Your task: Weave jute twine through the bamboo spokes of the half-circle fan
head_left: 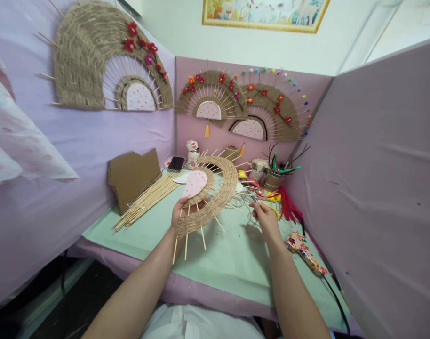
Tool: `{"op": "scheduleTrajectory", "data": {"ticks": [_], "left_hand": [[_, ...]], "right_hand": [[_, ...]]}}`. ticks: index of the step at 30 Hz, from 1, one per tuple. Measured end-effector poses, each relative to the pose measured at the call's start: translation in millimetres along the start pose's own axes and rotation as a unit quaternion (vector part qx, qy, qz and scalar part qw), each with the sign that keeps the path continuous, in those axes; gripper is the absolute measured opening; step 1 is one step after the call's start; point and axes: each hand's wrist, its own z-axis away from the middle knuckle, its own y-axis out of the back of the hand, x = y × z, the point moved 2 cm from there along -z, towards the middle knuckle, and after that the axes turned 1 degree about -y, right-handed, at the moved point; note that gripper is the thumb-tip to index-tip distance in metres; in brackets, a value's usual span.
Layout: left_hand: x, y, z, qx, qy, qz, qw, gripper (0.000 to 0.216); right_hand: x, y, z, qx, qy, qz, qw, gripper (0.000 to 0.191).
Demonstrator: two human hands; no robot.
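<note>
the woven fan (208,183) is up in the air over the green tabletop (222,261), gripped by the left hand (178,214) at its near left part. its long way runs out from the body, leaning a little to the right, and its round side, with bare sticks poking out, points at the right hand (266,219). so the left hand is the near one — it touches the fan, while the right hand is apart from it, off to the right. the right hand's fingers are curled in, and i cannot tell if they pinch something thin.

now count: one fan held, three fans on the walls, one bunch of sticks (147,202) — too many to count — one folded piece of cardboard (133,176), one phone (176,163), one flowery glue gun (306,253) and two yellow tassels (207,130).
</note>
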Motion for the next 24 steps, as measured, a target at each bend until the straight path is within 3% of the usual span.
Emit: {"op": "scheduleTrajectory", "data": {"ticks": [4,6,9,13,16,20,24], "left_hand": [[-4.6,3.6,-2.4,-0.002,0.035,-0.021,0.999,0.047],[-7.1,4.6,-3.3,-0.006,0.057,-0.027,0.998,0.048],[-8.8,5.7,-4.3,-0.014,0.063,-0.028,0.998,0.048],[-9.6,7.0,-5.6,-0.020,0.067,-0.028,0.997,0.048],[-10.5,6.8,-6.1,-0.023,0.073,-0.028,0.997,0.049],[-11.5,6.0,-5.2,-0.020,0.078,-0.032,0.996,0.048],[-12.9,4.9,-2.4,-0.027,0.113,-0.031,0.993,0.049]], "right_hand": [[2.1,-15.9,6.7,-0.131,0.076,0.142,0.978,0.028],[1.7,-19.8,10.1,-0.140,0.112,0.189,0.966,0.029],[-4.7,-19.6,14.6,-0.121,0.161,0.207,0.957,0.046],[-19.9,-17.5,20.6,-0.130,0.187,0.171,0.959,0.068],[-28.7,-18.4,24.2,-0.152,0.178,0.115,0.965,0.074],[-30.4,-20.1,26.1,-0.164,0.140,0.002,0.976,0.062],[-24.8,-18.3,24.3,-0.173,0.088,-0.077,0.978,0.031]]}}
